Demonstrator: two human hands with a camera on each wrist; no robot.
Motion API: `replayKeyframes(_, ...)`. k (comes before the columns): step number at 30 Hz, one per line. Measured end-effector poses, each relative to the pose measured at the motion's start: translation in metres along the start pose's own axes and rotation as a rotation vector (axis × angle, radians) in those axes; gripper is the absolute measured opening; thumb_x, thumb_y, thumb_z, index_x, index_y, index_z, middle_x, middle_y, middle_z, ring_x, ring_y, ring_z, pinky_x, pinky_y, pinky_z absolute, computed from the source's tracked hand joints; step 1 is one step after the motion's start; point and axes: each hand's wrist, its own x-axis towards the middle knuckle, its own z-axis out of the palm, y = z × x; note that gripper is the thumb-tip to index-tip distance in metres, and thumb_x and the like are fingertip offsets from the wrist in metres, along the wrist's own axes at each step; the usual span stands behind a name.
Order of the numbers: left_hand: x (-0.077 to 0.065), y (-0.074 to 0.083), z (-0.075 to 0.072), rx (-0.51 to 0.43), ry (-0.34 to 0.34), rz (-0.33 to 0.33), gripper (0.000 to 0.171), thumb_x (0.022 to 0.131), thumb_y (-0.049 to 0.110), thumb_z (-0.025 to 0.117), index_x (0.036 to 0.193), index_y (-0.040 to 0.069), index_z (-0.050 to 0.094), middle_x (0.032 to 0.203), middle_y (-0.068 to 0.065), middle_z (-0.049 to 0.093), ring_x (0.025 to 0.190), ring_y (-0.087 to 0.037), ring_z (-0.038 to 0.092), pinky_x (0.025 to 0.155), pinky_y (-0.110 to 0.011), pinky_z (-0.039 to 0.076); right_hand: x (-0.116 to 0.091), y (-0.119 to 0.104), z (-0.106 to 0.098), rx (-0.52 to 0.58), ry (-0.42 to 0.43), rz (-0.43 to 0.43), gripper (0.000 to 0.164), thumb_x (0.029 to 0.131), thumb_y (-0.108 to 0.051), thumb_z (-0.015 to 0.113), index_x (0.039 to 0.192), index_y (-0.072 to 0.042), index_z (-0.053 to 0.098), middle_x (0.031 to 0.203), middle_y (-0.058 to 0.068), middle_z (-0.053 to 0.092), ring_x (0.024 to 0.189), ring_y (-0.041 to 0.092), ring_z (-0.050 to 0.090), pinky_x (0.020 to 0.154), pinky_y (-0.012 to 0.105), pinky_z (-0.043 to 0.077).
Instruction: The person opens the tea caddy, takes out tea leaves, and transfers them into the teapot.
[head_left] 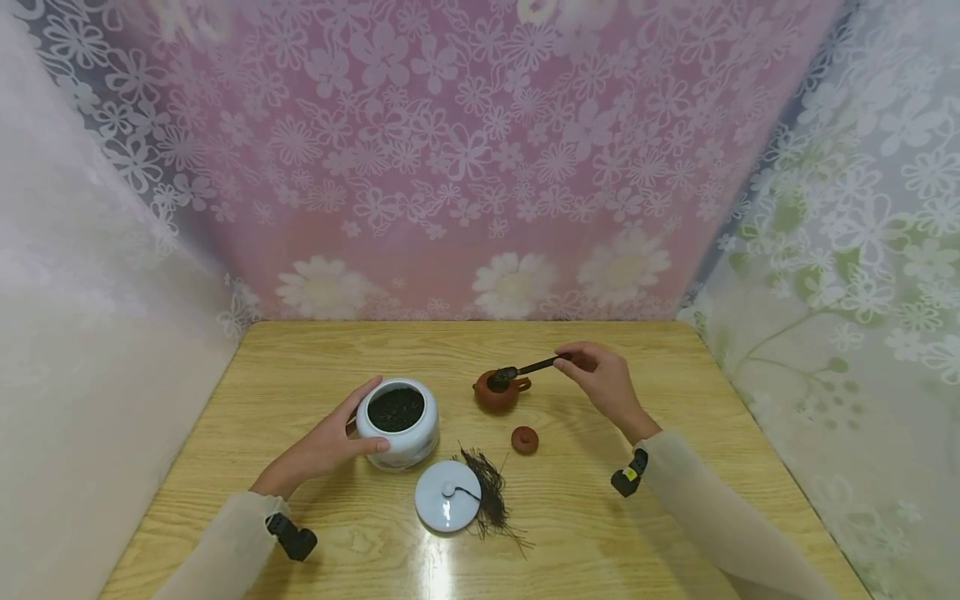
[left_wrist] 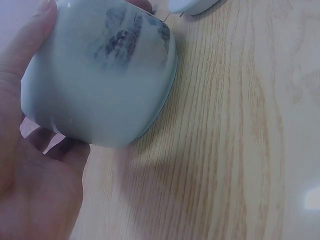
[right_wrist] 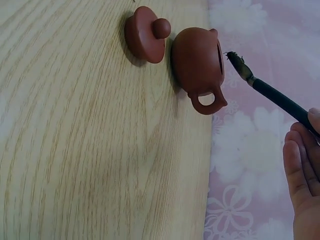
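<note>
My left hand (head_left: 330, 442) grips a white porcelain jar (head_left: 408, 452) by its side, thumb in front and fingers behind. Dark tea leaves (head_left: 396, 409) fill the jar nearly to its mouth; a blue-grey painted scene shows on its wall (left_wrist: 120, 40). Between the thumb and fingers of my right hand (head_left: 606, 385) is the thin dark handle of a tea scoop (right_wrist: 280, 99). Tea leaves (right_wrist: 235, 57) lie on the scoop's head, just above the mouth of a lidless reddish-brown clay teapot (right_wrist: 196, 62). The teapot's loop handle (right_wrist: 207, 106) faces my right hand.
The teapot's small round lid (head_left: 524, 440) lies on the wooden table (head_left: 622, 550) near the pot. In front of the jar is a white knobbed lid (head_left: 438, 512), with a loose bundle of thin dark strands (head_left: 492, 493) at its right. Flowered cloth (head_left: 450, 208) hangs behind.
</note>
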Motion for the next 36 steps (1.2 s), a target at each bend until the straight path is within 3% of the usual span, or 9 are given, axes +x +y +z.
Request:
replayKeyframes(4,0.0,-0.0001,-0.0003,-0.012,-0.003,-0.001,0.107,0.098,0.026,0.086,0.177,0.016,0.014,0.181,-0.017,0.021,0.167,-0.045,0.02,0.128,-0.063,0.029,0.0002,-0.0003,0.0023,-0.053,-0.008,-0.04,0.024,0.102,-0.026,0.081,0.123,-0.015,0.081,0.108,0.005,0.082,0.091,0.007,0.077,0.082,0.022,0.062)
replayKeyframes(9,-0.0001,-0.0005,-0.0009,0.009,-0.002,-0.002,0.107,0.098,0.027,0.085,0.177,0.017,0.015,0.181,-0.016,0.021,0.167,-0.044,0.021,0.128,-0.052,0.033,0.0006,-0.0039,0.0039,-0.114,-0.007,-0.092,0.022,0.101,-0.021,0.081,0.122,-0.016,0.082,0.104,0.003,0.082,0.09,0.017,0.079,0.079,0.028,0.063)
replayKeyframes(16,-0.0006,-0.0002,-0.0005,0.008,0.001,-0.003,0.106,0.098,0.028,0.085,0.177,0.022,0.015,0.181,-0.016,0.02,0.167,-0.044,0.02,0.128,-0.062,0.029,0.0009,-0.0073,0.0051,-0.154,-0.01,-0.111,0.023,0.101,-0.02,0.081,0.124,-0.016,0.082,0.106,0.003,0.083,0.093,0.021,0.08,0.081,0.038,0.064)
replayKeyframes(19,-0.0012,-0.0001,-0.0007,0.001,-0.003,-0.004,0.105,0.098,0.028,0.085,0.177,0.024,0.016,0.181,-0.015,0.02,0.167,-0.044,0.02,0.128,-0.039,0.036,0.0012,-0.0072,0.0056,-0.167,-0.007,-0.114,0.024,0.101,-0.019,0.082,0.124,-0.014,0.082,0.107,0.004,0.083,0.093,0.022,0.08,0.081,0.04,0.064)
replayKeyframes(21,-0.0013,0.0002,-0.0007,0.001,-0.004,-0.004,0.105,0.099,0.028,0.085,0.177,0.025,0.016,0.181,-0.015,0.02,0.167,-0.043,0.02,0.127,-0.036,0.036,0.0016,-0.0073,0.0056,-0.176,-0.003,-0.115,0.024,0.1,-0.018,0.082,0.124,-0.014,0.082,0.107,0.004,0.083,0.093,0.023,0.08,0.08,0.042,0.064)
replayKeyframes(23,-0.0015,0.0002,-0.0008,-0.003,-0.005,-0.002,0.105,0.099,0.027,0.085,0.177,0.025,0.016,0.181,-0.015,0.02,0.167,-0.044,0.02,0.127,-0.037,0.036,0.0017,-0.0077,0.0058,-0.184,0.0,-0.115,0.025,0.101,-0.018,0.082,0.125,-0.014,0.082,0.108,0.004,0.083,0.094,0.023,0.08,0.081,0.044,0.064)
replayKeyframes(26,-0.0013,0.0002,-0.0006,-0.007,-0.003,-0.002,0.106,0.098,0.027,0.085,0.177,0.023,0.015,0.182,-0.015,0.019,0.168,-0.045,0.019,0.129,-0.062,0.029,0.0018,-0.0091,0.0051,-0.189,0.002,-0.114,0.025,0.101,-0.018,0.081,0.126,-0.015,0.081,0.108,0.005,0.083,0.095,0.024,0.08,0.081,0.048,0.064)
replayKeyframes(32,-0.0008,-0.0007,-0.001,-0.01,-0.003,-0.004,0.106,0.098,0.027,0.085,0.177,0.022,0.015,0.182,-0.016,0.019,0.168,-0.046,0.017,0.129,-0.067,0.026,0.0022,-0.0077,0.0022,-0.183,0.015,-0.1,0.026,0.101,-0.019,0.081,0.127,-0.013,0.08,0.107,0.008,0.084,0.097,0.028,0.08,0.087,0.055,0.064)
replayKeyframes(36,-0.001,-0.0002,-0.001,-0.019,-0.003,-0.004,0.106,0.098,0.027,0.085,0.177,0.023,0.015,0.181,-0.016,0.019,0.167,-0.046,0.018,0.129,-0.067,0.026,0.0012,-0.0037,0.0017,-0.176,0.021,-0.086,0.027,0.101,-0.02,0.081,0.127,-0.013,0.08,0.108,0.008,0.083,0.097,0.028,0.08,0.088,0.053,0.065)
